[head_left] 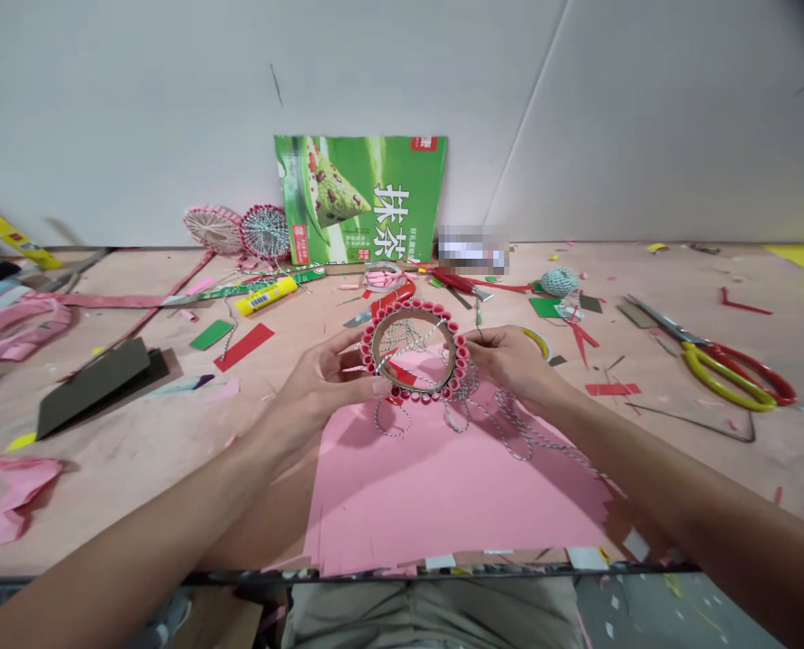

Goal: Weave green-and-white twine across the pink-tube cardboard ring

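Note:
Both my hands hold up a cardboard ring edged with small red paper rolls (408,312). My left hand (327,374) grips its lower left side, with the thumb across the front. My right hand (510,361) holds its right side. Red-and-white baker's twine (503,422) crosses the ring's opening and hangs in loose loops below it, over a pink paper sheet (443,487). The sheet lies under my hands and does not touch the ring. My fingers hide part of the ring's rim.
Paper scraps litter the wooden table (124,505). Red-handled scissors (726,371) lie at right, near a twine ball (559,282). A yellow glue stick (265,296) and dark card (91,389) lie at left. Two round twine-strung ornaments (265,233) and a green package (360,200) lean at the back.

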Demonstrator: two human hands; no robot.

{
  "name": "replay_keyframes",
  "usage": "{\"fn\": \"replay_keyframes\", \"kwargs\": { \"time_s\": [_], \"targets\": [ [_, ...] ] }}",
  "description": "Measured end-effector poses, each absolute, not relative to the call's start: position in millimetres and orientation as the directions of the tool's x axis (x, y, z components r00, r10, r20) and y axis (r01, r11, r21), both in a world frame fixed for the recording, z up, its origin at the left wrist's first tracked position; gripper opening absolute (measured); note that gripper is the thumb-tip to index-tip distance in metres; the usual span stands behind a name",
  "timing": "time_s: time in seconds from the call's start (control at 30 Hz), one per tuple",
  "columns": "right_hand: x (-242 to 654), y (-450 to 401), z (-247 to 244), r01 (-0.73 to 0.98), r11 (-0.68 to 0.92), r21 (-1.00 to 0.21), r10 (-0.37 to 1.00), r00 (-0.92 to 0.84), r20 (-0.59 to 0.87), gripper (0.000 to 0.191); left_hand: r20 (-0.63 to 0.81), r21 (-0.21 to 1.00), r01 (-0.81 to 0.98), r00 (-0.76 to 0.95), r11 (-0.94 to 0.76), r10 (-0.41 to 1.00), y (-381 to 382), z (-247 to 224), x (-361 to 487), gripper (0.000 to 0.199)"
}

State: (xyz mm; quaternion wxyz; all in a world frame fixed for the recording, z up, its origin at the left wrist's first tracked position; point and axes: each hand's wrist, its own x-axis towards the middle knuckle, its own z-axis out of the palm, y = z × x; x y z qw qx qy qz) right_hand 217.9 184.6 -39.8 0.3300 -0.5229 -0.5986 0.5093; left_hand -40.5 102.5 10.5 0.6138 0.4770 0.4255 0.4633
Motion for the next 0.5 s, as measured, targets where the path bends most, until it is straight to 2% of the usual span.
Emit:
{"fn": "replay_keyframes", "kwargs": {
  "time_s": [0.2,0.33,0.5],
  "targets": [
    [228,196,-48,0.358,-0.062,-0.931,0.984,-0.132,-0.117,0.047,-0.103,0.975,-0.173,0.21,0.141,0.972,103,10,-39,0.071],
    [229,195,-39,0.401,-0.027,-0.916,0.989,-0.123,-0.083,0.037,-0.126,0.972,-0.167,0.207,0.162,0.97,101,12,-37,0.075],
    [235,188,-15,0.425,0.15,-0.893,0.984,0.023,0.176,0.027,-0.133,0.969,-0.182,0.187,0.167,0.973,101,12,-38,0.081]
  ]
}}
